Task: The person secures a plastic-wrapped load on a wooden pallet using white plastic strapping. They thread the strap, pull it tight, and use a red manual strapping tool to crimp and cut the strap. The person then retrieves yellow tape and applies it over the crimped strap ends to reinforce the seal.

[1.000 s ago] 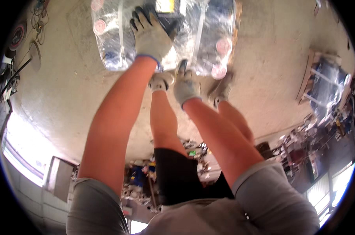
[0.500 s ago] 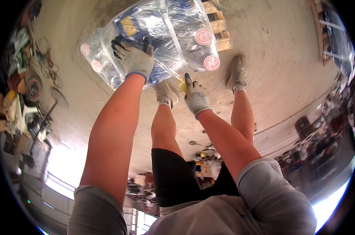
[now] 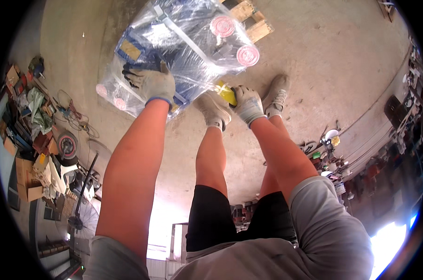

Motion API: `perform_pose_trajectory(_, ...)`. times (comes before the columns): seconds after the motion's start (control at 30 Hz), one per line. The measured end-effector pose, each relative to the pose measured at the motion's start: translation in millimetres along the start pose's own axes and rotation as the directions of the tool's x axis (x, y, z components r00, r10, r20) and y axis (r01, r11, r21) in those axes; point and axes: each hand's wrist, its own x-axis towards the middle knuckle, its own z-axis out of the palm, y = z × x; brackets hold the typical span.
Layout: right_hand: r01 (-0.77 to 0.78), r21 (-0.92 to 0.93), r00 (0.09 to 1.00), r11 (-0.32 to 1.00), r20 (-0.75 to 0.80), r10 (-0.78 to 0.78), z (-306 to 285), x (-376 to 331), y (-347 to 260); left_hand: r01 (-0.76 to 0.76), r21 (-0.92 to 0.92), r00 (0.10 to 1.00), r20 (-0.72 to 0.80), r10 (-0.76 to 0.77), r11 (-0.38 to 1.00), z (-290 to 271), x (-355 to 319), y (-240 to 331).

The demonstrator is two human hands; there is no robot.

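A load bundled in clear plastic wrap (image 3: 188, 70) sits at the top of the view, with blue parts showing through it and a pale strap (image 3: 183, 37) across it. Round pink-red labels (image 3: 222, 26) mark its right and left ends. My left hand (image 3: 155, 84), in a grey-white glove with dark fingertips, lies on the wrap with its fingers spread. Beside the bundle's near edge, my gloved right hand (image 3: 248, 102) is closed on a bright yellow piece (image 3: 227, 93). Glare and the fingers hide what kind of thing that is.
Beneath the bundle a wooden pallet (image 3: 258, 29) sticks out at the right. My shoes (image 3: 213, 109) stand close to the near edge. At the left lie cables, a small wheel (image 3: 67, 145), a cardboard box (image 3: 27, 179) and a fan (image 3: 80, 217). Clutter (image 3: 330, 158) lines the right.
The view has turned, so the bundle appears tilted and further left. My right hand has shifted right, and more of the yellow piece shows. My left hand stays spread on the wrap.
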Motion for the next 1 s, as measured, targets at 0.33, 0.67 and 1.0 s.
perform_pose_trajectory(0.33, 0.077, 0.181, 0.992, 0.98, -0.111, -0.058, -4, -12, 6, -0.074, 0.043, 0.987, -0.141, 0.08, 0.996, 13, 6, -13)
perform_pose_trajectory(0.67, -0.215, -0.01, 0.962, 0.977, 0.168, 0.213, -2, -28, 41, -0.03, -0.027, 0.998, -0.058, 0.028, 0.999, 7, 1, -11)
perform_pose_trajectory(1.0, -0.286, -0.157, 0.917, 0.945, 0.242, 0.317, 51, 72, 51, -0.032, -0.11, 0.986, -0.167, 0.013, 0.993, 16, -7, -10)
